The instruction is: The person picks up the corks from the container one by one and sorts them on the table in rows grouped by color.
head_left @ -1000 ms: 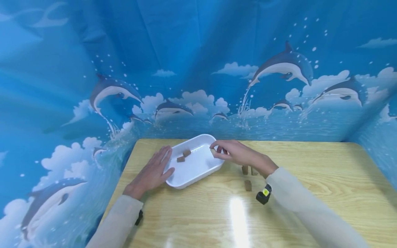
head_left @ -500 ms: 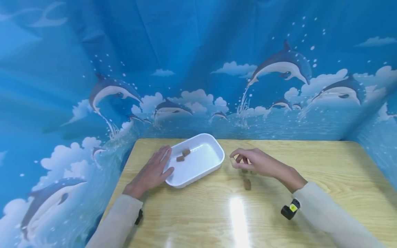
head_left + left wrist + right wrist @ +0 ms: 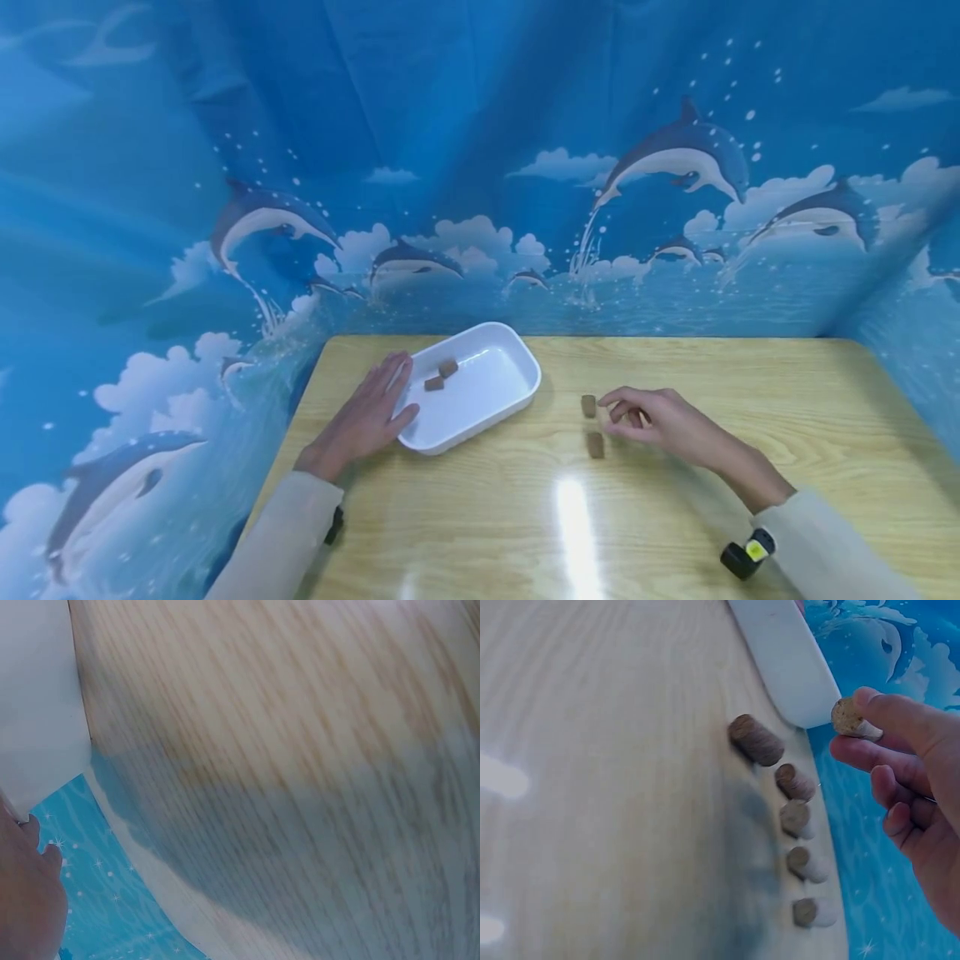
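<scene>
My left hand lies with straight fingers against the left rim of a white tray; part of that hand shows in the left wrist view. Two brown corks are inside the tray. To the right, my right hand is just above the table. The right wrist view shows it pinching a cork between thumb and forefinger, the other fingers curled. Several corks stand or lie in a row, one cork nearest me and another cork just behind it. The hand hides others from the head view.
A wooden table bears everything, with a bright glare streak near its front. A blue curtain printed with dolphins hangs behind and at the sides. Black cameras, one of them a wrist camera, are strapped beneath the sleeves.
My right hand has moved from the tray's right rim to the right and toward me, over the row of corks, pinching a cork throughout. The left hand and the tray stay put.
</scene>
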Available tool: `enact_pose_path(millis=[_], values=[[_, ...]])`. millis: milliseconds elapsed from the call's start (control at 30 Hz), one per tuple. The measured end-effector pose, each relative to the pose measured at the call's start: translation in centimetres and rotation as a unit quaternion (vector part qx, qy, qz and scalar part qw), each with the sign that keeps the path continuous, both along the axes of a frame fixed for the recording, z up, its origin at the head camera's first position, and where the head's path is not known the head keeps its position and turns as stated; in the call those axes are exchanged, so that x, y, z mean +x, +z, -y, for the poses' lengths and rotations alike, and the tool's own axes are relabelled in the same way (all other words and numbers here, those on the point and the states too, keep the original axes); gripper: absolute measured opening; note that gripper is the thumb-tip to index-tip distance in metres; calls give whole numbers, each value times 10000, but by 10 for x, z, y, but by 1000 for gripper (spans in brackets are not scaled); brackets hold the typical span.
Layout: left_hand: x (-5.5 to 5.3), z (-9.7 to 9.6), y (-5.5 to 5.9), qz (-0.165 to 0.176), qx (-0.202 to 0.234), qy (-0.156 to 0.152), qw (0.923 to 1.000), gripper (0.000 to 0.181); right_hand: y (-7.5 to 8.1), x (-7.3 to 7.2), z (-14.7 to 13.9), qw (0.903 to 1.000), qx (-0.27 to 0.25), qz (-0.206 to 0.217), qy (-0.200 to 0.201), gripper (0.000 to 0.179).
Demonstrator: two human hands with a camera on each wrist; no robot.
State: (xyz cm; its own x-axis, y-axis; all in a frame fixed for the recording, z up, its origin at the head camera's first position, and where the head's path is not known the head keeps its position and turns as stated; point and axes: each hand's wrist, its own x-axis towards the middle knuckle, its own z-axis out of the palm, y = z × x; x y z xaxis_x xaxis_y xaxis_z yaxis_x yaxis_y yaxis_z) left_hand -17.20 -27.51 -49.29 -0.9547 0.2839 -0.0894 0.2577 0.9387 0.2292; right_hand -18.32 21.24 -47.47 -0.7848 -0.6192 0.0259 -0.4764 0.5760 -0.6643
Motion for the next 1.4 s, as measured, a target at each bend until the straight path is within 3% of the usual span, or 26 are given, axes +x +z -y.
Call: enact_pose_path(millis=[300, 567, 967, 1400], values=[[1, 0, -2, -52, 34, 25, 10000, 85, -22, 17, -10, 9993, -24, -181, -331, 36], [0, 1, -2, -10, 71, 27, 10000, 85, -36, 21, -13, 9985, 148, -142, -503, 39], [1, 2, -3, 36, 114, 39, 9999, 85, -44, 27, -13, 9954, 375, -352, -805, 38], [1, 1, -1, 72, 85, 94, 9999, 84, -52, 30, -12, 9937, 412, -692, -774, 40]])
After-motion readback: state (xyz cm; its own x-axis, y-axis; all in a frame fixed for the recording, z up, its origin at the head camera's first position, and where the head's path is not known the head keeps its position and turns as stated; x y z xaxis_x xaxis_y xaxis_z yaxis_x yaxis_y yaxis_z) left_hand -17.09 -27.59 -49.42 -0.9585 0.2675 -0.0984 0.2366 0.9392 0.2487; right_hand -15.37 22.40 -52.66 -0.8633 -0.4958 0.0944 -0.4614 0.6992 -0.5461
